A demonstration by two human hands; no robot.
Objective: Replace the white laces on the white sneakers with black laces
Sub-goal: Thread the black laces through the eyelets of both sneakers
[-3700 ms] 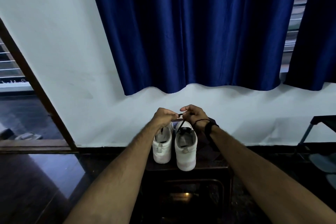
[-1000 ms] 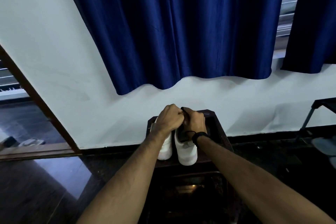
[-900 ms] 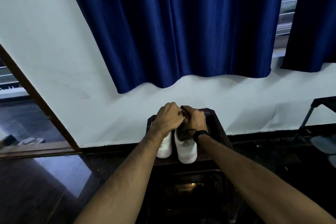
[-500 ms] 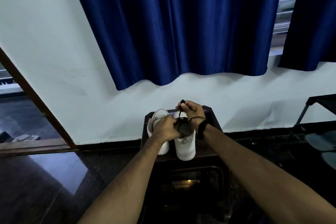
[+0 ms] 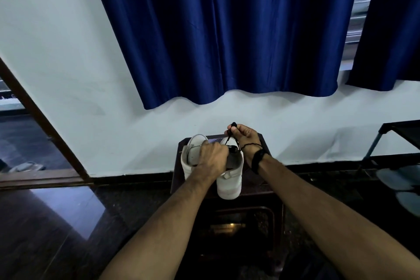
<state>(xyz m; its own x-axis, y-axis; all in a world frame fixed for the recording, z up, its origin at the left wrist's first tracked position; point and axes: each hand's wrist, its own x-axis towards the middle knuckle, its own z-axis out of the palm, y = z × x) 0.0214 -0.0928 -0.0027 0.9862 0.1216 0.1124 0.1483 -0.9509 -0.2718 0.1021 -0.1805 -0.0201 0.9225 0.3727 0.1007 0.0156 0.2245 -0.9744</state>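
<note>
two white sneakers (image 5: pixel 228 179), one black lace (image 5: pixel 230 136)

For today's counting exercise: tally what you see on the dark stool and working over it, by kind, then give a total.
White sneakers: 2, left, right
Black lace: 1
Hands: 2, left hand, right hand
Total: 5

Looks like a room in a home. Deep blue curtains (image 5: pixel 227 29) hanging over a window above a pale painted wall (image 5: pixel 56 52), a dark polished floor (image 5: pixel 45 223), a wooden door frame (image 5: pixel 41 125) at the left. White sneakers (image 5: pixel 229 179) set on a small dark stool (image 5: pixel 261 184) by the wall.
</note>
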